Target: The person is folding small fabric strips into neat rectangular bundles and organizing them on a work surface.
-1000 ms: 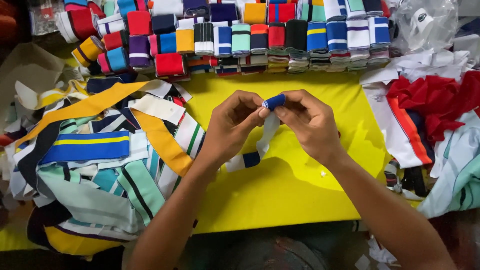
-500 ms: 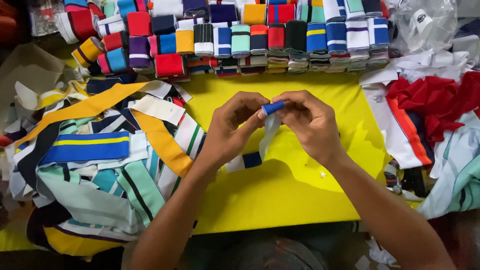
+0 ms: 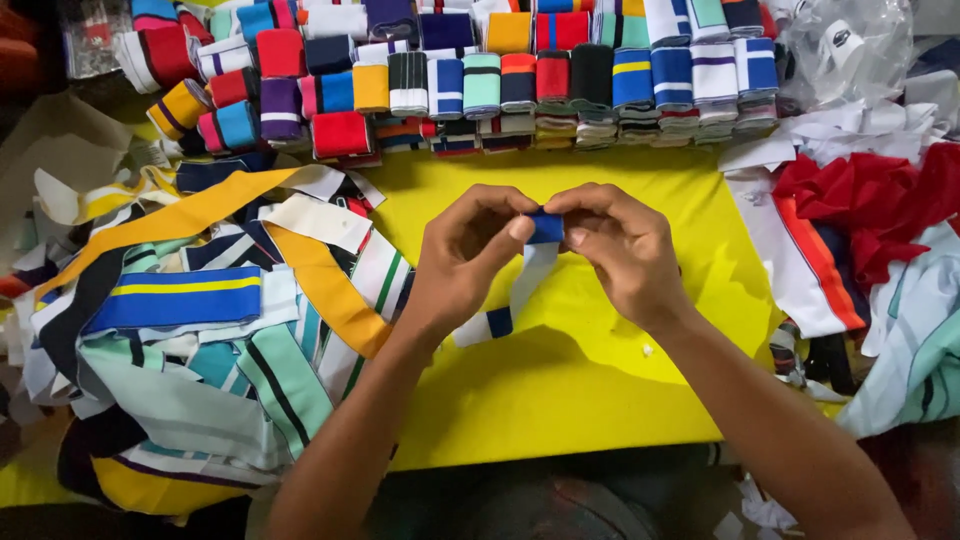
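Both my hands meet over the middle of a yellow table (image 3: 600, 400). My left hand (image 3: 470, 255) and my right hand (image 3: 620, 250) pinch the blue end of a white knitted strip with blue bands (image 3: 520, 285). The strip hangs down from my fingers and its lower end, with a blue band, lies on the table below my left hand. My thumbs and forefingers close on the top of the strip.
A heap of loose striped knitted strips (image 3: 190, 330) in many colours lies at the left. Rows of folded coloured strips (image 3: 520, 75) line the far edge. Red and white garments (image 3: 860, 220) pile at the right, with a clear plastic bag (image 3: 850, 50) behind.
My hands stay together on the strip's blue end and have worked it slightly; the hanging part has shifted a little.
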